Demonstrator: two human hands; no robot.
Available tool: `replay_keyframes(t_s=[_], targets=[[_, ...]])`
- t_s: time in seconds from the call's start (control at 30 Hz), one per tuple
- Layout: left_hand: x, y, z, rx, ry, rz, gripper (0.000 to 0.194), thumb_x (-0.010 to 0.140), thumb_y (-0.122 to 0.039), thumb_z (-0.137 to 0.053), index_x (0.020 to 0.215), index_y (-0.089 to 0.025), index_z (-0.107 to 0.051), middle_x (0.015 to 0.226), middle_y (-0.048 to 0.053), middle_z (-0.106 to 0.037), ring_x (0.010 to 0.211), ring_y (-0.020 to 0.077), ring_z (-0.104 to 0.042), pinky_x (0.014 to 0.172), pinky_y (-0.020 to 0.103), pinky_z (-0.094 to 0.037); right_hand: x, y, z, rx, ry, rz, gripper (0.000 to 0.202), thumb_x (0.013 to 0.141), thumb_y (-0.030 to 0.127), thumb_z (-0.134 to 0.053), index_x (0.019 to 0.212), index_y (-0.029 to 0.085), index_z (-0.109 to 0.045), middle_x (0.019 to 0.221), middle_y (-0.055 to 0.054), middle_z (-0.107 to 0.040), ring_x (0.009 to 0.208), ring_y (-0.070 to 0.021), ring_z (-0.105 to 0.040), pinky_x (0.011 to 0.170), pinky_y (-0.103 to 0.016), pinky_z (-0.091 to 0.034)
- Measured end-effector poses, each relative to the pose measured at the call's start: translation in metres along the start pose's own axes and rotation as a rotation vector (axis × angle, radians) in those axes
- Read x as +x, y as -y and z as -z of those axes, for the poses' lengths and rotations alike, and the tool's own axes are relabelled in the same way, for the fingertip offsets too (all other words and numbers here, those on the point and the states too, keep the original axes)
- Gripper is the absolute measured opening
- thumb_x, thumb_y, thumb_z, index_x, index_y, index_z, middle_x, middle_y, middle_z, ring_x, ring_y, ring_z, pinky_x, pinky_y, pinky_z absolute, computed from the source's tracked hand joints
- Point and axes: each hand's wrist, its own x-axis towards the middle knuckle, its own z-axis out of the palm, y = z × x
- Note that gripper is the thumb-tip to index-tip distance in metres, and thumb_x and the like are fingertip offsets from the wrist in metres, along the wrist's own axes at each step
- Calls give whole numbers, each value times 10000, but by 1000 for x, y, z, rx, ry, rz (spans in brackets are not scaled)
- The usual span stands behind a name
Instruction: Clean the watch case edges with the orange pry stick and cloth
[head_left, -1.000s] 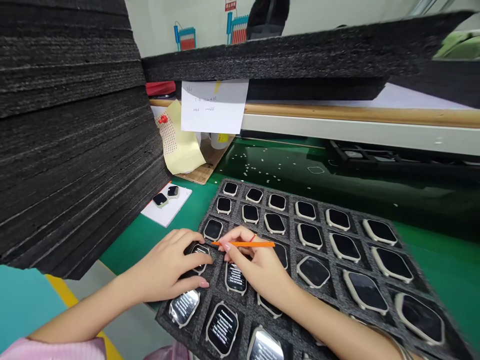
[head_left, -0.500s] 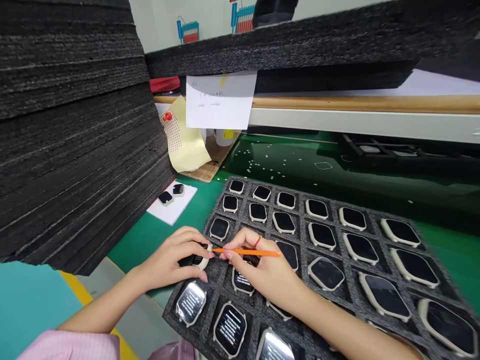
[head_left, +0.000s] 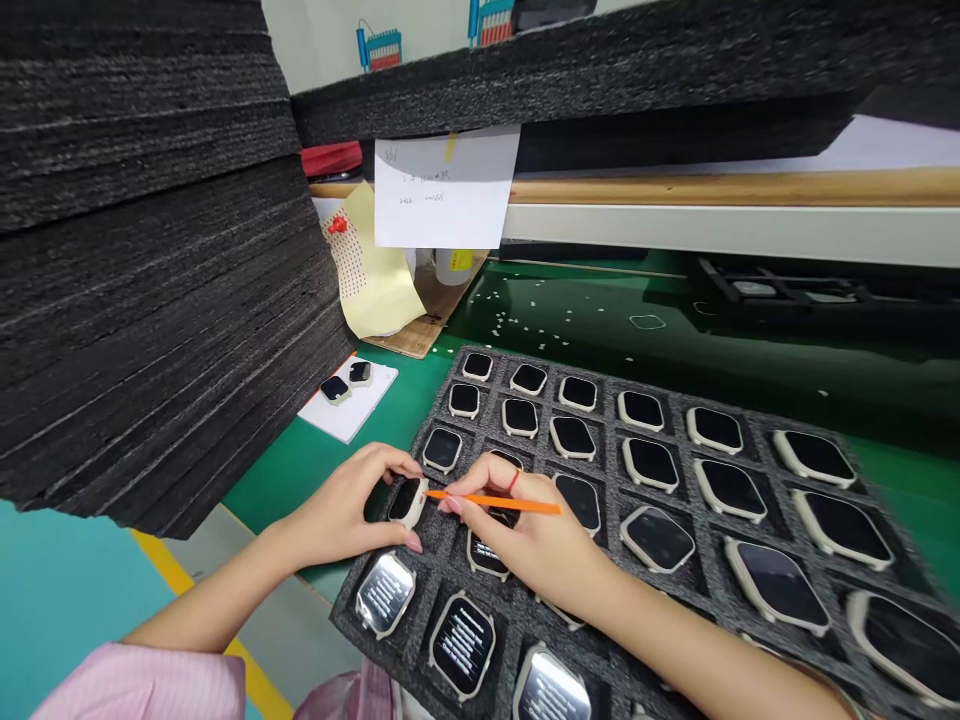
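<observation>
My left hand [head_left: 351,507] steadies a smartwatch case [head_left: 409,500] without a strap, with the thumb near its lower end and the fingers curled at its top end. The watch sits tilted at the left side of a black foam tray [head_left: 450,535], its screen dark. In a pinch grip, my right hand [head_left: 517,535] holds a slim orange stick [head_left: 517,504]. The stick's pointed tip meets the right side of the watch case. Several other beige watches lie in the tray's pockets; nearby ones, such as a lit watch [head_left: 463,645], show white text.
Black foam sheets [head_left: 150,260] are stacked high on the left. Two watches rest on a white pad [head_left: 349,412] beyond my left hand. Behind the tray are a hanging note [head_left: 446,190], a yellow sheet [head_left: 371,275] and a shelf edge [head_left: 712,230].
My left fingers have drawn back from the watch's face toward its top end, uncovering more of it. The screen text seen there before is gone. The stick stays at the watch's side.
</observation>
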Motion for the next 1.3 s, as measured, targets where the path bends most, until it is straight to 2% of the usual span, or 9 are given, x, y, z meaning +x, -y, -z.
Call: replay_keyframes(t_s=[0.13, 0.27, 0.4, 0.5, 0.6, 0.77, 0.97, 1.07, 1.3], targets=[[10, -16, 12, 132, 120, -15, 512, 795, -505, -787, 1170, -235, -567, 1123, 62, -637, 1075, 250, -569, 919, 404, -499, 0, 4, 7, -43, -15, -18, 87, 890, 266, -623, 818, 228, -653, 808, -23, -755, 759, -194, -723, 722, -339, -555], [22, -33, 15, 198, 166, -133, 486, 789, -550, -770, 1167, -269, -651, 1233, 79, -604, 1174, 277, -529, 1008, 432, -435, -6, 16, 27, 10, -131, -102, 138, 860, 339, -670, 791, 221, -649, 796, -31, -743, 771, -199, -718, 741, -349, -564], [34, -46, -9, 176, 199, -282, 339, 889, -508, -683, 1110, -250, -695, 1174, 74, -634, 1104, 247, -572, 983, 398, -423, -19, 19, 43, 33, -240, -142, 189, 829, 397, -708, 815, 213, -670, 796, -48, -733, 740, -199, -707, 698, -342, -582], [40, -52, -30, 307, 208, -343, 384, 925, -547, -606, 1095, -214, -695, 1095, 110, -625, 1019, 271, -578, 876, 409, -442, -27, 11, 47, 89, -293, -167, 261, 823, 461, -724, 847, 204, -682, 790, -55, -733, 677, -182, -690, 663, -337, -596], [40, -57, -35, 417, 208, -365, 435, 916, -606, -576, 1033, -204, -692, 1039, 112, -612, 964, 279, -572, 811, 410, -438, -31, 5, 47, 143, -323, -192, 320, 807, 509, -741, 832, 198, -672, 763, -53, -727, 651, -173, -680, 668, -341, -606], [30, -54, -22, 345, 159, -367, 320, 933, -488, -631, 1073, -201, -651, 1071, 85, -678, 1003, 251, -624, 873, 402, -473, -36, 9, 42, 162, -241, -205, 249, 840, 437, -711, 818, 202, -631, 784, -47, -722, 707, -171, -690, 693, -326, -590], [25, -37, -24, 359, -20, -604, 287, 967, -443, -594, 1044, -176, -664, 1075, 114, -750, 946, 228, -717, 826, 348, -568, -43, 10, 34, -30, -114, -117, 89, 876, 252, -607, 797, 215, -621, 766, -9, -688, 727, -165, -664, 711, -319, -524], [25, -35, -26, 331, -22, -581, 293, 951, -462, -613, 1023, -183, -666, 1073, 109, -760, 942, 227, -733, 823, 348, -585, -44, 8, 33, -50, -92, -88, 92, 884, 231, -597, 798, 217, -627, 767, -2, -687, 727, -159, -658, 705, -308, -511], [25, -38, -26, 185, 25, -351, 473, 841, -563, -710, 1119, -200, -587, 1075, 76, -770, 960, 222, -745, 829, 331, -587, -43, 10, 34, -22, -78, -58, 101, 908, 235, -577, 821, 217, -625, 768, 0, -693, 742, -155, -679, 718, -300, -521]])
